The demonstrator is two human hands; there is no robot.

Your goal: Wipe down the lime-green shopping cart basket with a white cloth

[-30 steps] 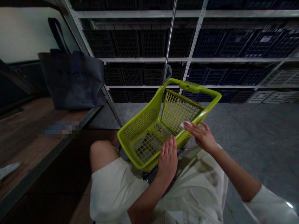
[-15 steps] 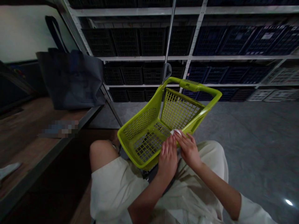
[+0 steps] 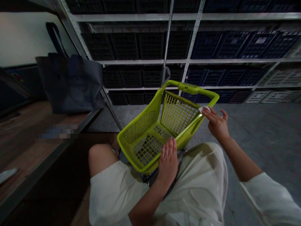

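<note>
A yellow-green shopping basket cart (image 3: 138,128) with mesh sides stands between my knees, its handle end at the upper right. My left hand (image 3: 168,158) rests on the near rim, fingers together and laid over the edge, with part of the palm side hidden. Farther up the same rim, near the handle, my right hand (image 3: 217,123) presses a small white cloth (image 3: 204,109) against the green plastic. The cloth sits under its fingertips. Inside, the basket shows only its mesh floor and a folding mesh panel.
A wooden bench with a metal edge (image 3: 44,161) is on the left, bearing a dark grey tote bag (image 3: 72,84) and a white item (image 3: 7,175). Shelves of dark crates (image 3: 150,45) stand behind the cart, with a metal pole (image 3: 168,37) in front.
My right hand has slid with the white cloth up and right along the rim, away from my left hand, toward the handle. My left hand stays on the rim.
</note>
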